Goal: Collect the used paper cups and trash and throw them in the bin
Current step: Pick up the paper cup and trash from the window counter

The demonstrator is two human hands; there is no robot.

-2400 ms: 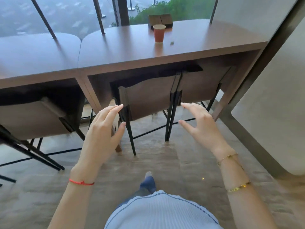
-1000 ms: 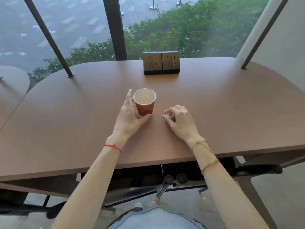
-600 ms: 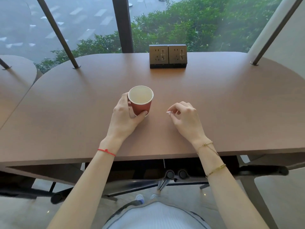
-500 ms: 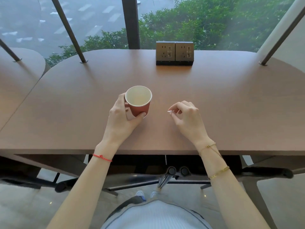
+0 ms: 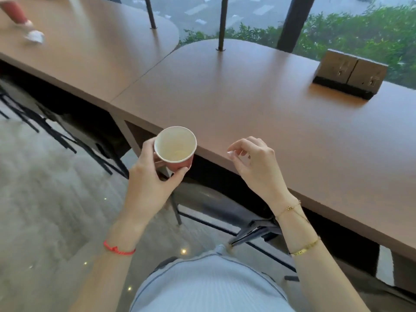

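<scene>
fingers of left hand (image 5: 148,183) wrap the paper cup (image 5: 175,147); right hand (image 5: 254,165) pinches a white scrap (image 5: 230,152) — judge: keep cup upright, drop scrap in.

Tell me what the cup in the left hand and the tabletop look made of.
Cup: likely paper, matte red outside, pale lining, thin rolled rim; held in the left hand's grip.
Tabletop: seemingly brown wood-look laminate or veneer, smooth, satin sheen, faint grain; cannot tell which.

Blurred, edge-cut, perhaps a second cup (image 5: 14,10).
</scene>
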